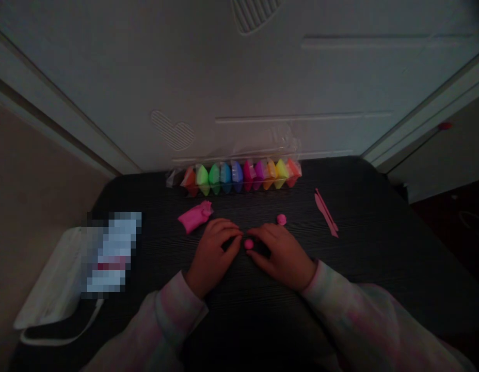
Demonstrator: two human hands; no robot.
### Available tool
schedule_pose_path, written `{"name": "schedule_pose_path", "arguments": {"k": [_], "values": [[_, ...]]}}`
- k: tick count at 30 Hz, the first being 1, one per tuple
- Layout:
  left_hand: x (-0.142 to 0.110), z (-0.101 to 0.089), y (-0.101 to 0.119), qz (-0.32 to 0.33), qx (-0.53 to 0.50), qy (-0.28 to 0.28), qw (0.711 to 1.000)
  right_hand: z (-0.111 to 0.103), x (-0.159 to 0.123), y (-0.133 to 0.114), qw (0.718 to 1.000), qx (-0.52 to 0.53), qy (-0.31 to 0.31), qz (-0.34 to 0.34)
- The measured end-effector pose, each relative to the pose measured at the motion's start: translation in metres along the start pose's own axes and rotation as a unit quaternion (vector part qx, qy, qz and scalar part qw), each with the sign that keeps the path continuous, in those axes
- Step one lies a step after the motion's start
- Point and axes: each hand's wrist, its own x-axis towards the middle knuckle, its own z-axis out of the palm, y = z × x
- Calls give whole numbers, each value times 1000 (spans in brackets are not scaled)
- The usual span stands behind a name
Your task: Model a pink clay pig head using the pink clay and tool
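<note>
Both hands are close together over the middle of the dark table. Between the thumb and forefinger of my right hand (pixel 284 253) is a small round ball of pink modelling clay (pixel 249 244). My left hand (pixel 216 250) is just left of the ball, its thumb and forefinger tips pinched together. Whether anything tiny sits in that pinch is too dim to tell. A second, lumpier pink clay piece (pixel 281 219) lies just beyond my right hand. Past my left hand rests a pink clay packet (pixel 193 217) with a crumpled end.
Along the back edge lies a clear plastic strip of several coloured clay packets (pixel 237 176). Pink plastic modelling tools (pixel 326 213) lie at the right. A blurred-out phone-like object (pixel 113 253) and a white case with a strap (pixel 49 281) are at the left. A white panel (pixel 208 67) stands behind.
</note>
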Motion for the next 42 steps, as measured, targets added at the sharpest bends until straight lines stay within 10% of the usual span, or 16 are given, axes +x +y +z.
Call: {"name": "schedule_pose_path", "arguments": {"k": [13, 26, 34, 42], "values": [[-3, -1, 3, 62, 38, -42, 996, -7, -1, -2, 997, 68, 38, -7], [-4, -2, 5, 55, 29, -60, 996, -34, -2, 14, 968, 38, 246, 12], [-2, -4, 6, 17, -5, -33, 999, -32, 0, 40, 991, -80, 53, 94], [-1, -7, 4, -53, -94, -6, 994, -32, 4, 36, 989, 62, 90, 99]]}}
